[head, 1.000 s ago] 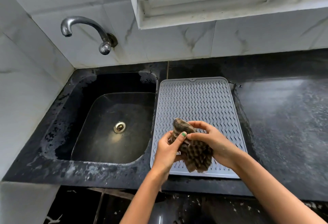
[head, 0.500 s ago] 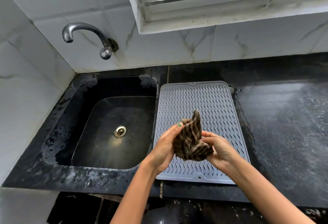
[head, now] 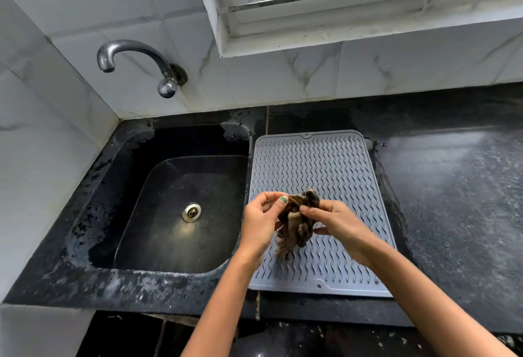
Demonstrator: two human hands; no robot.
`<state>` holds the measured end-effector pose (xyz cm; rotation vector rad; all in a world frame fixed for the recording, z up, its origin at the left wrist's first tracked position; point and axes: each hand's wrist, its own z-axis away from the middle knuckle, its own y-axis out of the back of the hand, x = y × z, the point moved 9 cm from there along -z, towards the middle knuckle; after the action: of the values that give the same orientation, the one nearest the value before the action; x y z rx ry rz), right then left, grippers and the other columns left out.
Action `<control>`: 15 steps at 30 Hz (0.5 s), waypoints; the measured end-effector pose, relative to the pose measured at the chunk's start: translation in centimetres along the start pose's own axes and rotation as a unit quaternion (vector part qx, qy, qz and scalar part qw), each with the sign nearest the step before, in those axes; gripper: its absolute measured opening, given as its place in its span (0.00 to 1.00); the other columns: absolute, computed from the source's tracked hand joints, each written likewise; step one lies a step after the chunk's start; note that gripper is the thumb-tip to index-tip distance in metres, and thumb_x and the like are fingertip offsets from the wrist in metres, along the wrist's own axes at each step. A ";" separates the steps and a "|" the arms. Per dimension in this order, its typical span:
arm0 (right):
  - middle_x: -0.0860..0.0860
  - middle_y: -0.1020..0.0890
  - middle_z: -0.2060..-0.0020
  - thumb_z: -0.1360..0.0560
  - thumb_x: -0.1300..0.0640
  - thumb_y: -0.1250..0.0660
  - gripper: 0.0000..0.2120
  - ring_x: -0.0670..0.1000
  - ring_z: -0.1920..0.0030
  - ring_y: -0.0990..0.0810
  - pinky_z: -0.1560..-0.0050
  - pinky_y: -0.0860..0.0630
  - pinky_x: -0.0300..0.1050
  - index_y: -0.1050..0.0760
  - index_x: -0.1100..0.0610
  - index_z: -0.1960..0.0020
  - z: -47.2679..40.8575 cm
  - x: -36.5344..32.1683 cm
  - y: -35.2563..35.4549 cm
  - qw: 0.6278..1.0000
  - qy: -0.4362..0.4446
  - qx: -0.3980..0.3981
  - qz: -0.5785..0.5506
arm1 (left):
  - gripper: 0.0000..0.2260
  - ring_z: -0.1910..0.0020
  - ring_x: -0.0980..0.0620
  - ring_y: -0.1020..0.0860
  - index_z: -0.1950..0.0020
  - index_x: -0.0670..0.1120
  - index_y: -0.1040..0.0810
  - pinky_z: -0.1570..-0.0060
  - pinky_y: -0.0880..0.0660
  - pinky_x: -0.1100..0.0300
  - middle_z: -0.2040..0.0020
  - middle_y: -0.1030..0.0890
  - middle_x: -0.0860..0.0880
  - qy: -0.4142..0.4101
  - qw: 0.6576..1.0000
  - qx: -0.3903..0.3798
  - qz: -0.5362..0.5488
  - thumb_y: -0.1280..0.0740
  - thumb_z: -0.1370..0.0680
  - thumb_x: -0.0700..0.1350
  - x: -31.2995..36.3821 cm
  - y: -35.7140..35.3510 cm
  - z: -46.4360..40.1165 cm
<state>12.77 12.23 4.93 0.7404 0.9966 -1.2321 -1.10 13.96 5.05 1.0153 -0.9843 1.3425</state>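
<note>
Holding a bunched brown checked cloth [head: 297,222] between them, both hands hover above the grey ridged drying mat [head: 334,164]. The left hand [head: 261,222] has its thumb and curled fingers pinched on the cloth's upper edge; the right hand [head: 336,222] grips the same wad from the other side with bent fingers. The cloth hangs crumpled, its lower end blurred. The mat lies on the black counter [head: 452,201], just beside the dark sink [head: 181,215], with a curved metal tap [head: 135,56] on the tiled wall behind.
</note>
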 end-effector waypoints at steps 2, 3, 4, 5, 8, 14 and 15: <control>0.54 0.13 0.59 0.23 0.58 0.35 0.08 0.48 0.58 0.16 0.57 0.23 0.43 0.18 0.59 0.52 -0.2 -0.4 0.3 1.000 0.003 -0.031 0.005 | 0.04 0.62 0.59 0.19 0.50 0.45 0.22 0.64 0.24 0.65 0.62 0.17 0.53 0.009 1.000 0.008 -0.001 0.36 0.21 0.43 0.1 0.6 -0.4; 0.55 0.14 0.58 0.23 0.59 0.35 0.07 0.50 0.59 0.16 0.59 0.22 0.43 0.18 0.60 0.52 -0.3 -0.6 0.5 0.999 0.004 -0.036 -0.002 | 0.04 0.63 0.59 0.20 0.50 0.46 0.22 0.63 0.24 0.64 0.62 0.17 0.53 0.019 1.000 0.012 0.004 0.37 0.20 0.43 -0.1 0.8 -0.5; 0.55 0.14 0.59 0.23 0.59 0.35 0.07 0.50 0.60 0.16 0.61 0.21 0.42 0.18 0.59 0.53 -0.3 -0.9 0.7 0.999 0.006 -0.037 -0.013 | 0.05 0.62 0.58 0.21 0.49 0.47 0.23 0.62 0.25 0.63 0.62 0.18 0.53 0.030 0.999 0.013 0.013 0.38 0.20 0.44 -0.2 0.9 -0.7; 0.55 0.14 0.60 0.24 0.59 0.35 0.07 0.49 0.62 0.17 0.64 0.21 0.41 0.18 0.59 0.55 -0.4 -1.1 0.8 0.999 0.009 -0.031 -0.023 | 0.05 0.61 0.58 0.21 0.50 0.48 0.23 0.62 0.26 0.62 0.60 0.18 0.53 0.041 0.999 0.010 0.025 0.38 0.20 0.45 -0.4 0.8 -0.7; 0.54 0.16 0.64 0.26 0.57 0.31 0.06 0.48 0.65 0.19 0.70 0.24 0.39 0.19 0.60 0.58 -0.5 -1.6 1.2 0.998 0.015 0.014 -0.056 | 0.10 0.52 0.55 0.20 0.45 0.51 0.24 0.57 0.24 0.59 0.52 0.18 0.51 0.044 0.997 -0.051 0.039 0.38 0.21 0.54 -0.7 -0.3 -0.4; 0.52 0.20 0.68 0.24 0.55 0.34 0.11 0.47 0.68 0.23 0.65 0.25 0.42 0.20 0.63 0.54 -0.7 -2.3 1.5 0.997 -0.001 0.019 -0.081 | 0.17 0.48 0.50 0.18 0.41 0.50 0.23 0.49 0.22 0.52 0.47 0.17 0.47 0.025 0.984 -0.179 -0.010 0.28 0.27 0.52 -0.7 -2.4 0.1; 0.53 0.21 0.67 0.23 0.55 0.36 0.11 0.48 0.68 0.24 0.65 0.27 0.42 0.21 0.63 0.53 -0.7 -2.5 1.7 0.998 -0.003 0.024 -0.058 | 0.12 0.51 0.49 0.19 0.45 0.49 0.21 0.52 0.22 0.54 0.50 0.16 0.47 0.014 0.985 -0.172 -0.013 0.29 0.26 0.50 -0.3 -2.1 -0.1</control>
<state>14.24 14.26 6.84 0.7236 1.0195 -1.3629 0.98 13.96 4.72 0.7425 -1.1321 1.1132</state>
